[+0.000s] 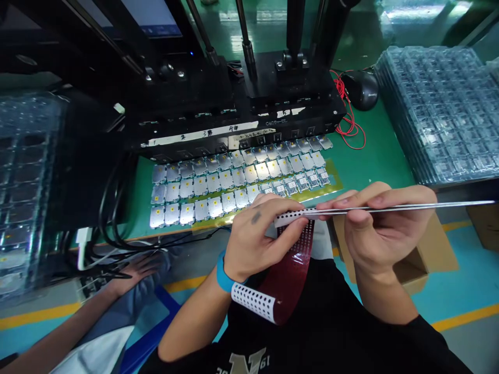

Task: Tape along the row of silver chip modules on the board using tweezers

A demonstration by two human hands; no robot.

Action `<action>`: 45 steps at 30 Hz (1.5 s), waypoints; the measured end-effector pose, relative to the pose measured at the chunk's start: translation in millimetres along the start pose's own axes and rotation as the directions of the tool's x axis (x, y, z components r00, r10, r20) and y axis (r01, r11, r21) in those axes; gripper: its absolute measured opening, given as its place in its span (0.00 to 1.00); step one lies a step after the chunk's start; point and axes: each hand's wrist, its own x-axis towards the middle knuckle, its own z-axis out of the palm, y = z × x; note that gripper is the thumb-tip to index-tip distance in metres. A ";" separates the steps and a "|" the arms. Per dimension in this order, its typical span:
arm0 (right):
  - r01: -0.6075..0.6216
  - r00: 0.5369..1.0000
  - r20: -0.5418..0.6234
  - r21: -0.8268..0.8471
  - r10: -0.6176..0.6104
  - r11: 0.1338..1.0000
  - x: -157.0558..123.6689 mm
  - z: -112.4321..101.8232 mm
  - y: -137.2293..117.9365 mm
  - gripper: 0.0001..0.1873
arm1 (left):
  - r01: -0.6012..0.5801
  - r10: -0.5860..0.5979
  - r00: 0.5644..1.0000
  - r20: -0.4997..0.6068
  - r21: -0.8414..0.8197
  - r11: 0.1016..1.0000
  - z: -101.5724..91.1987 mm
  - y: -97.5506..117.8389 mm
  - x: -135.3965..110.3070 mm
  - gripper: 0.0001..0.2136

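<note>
My left hand (257, 234), with a blue band at the wrist, pinches the upper end of a strip of dotted stickers on glossy dark red backing (292, 280). The strip hangs down and curls, and its lower end shows white with black dots. My right hand (378, 226) grips a pair of thin metal tweezers (448, 204), held nearly level. Their tips meet the strip's upper edge by my left fingers; whether they pinch a sticker is too small to tell. Beyond my hands lie rows of small circuit boards with silvery shields (212, 182) on the green bench mat (374, 156).
A black fixture (195, 124) with numbered tape and switches stands behind the boards. Clear plastic trays (440, 114) are stacked at right, near a black mouse (360, 89) and red cable (353, 124). Another person's hand (134, 272) is at lower left. A cardboard box (413, 265) sits below.
</note>
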 end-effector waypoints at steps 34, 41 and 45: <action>-0.298 0.954 -0.106 -0.272 0.279 0.915 28.8 -48.7 72.0 0.15 | -0.329 0.100 0.885 0.455 0.460 0.825 31.7 -7.7 17.2 0.09; -0.313 0.949 -0.116 -0.285 0.292 0.906 29.1 -48.2 71.1 0.14 | -0.340 0.115 0.884 0.453 0.457 0.822 31.6 -8.1 18.2 0.09; -0.302 0.953 -0.108 -0.304 0.283 0.903 28.0 -47.1 69.5 0.13 | -0.347 0.119 0.885 0.451 0.466 0.814 32.3 -8.8 17.3 0.09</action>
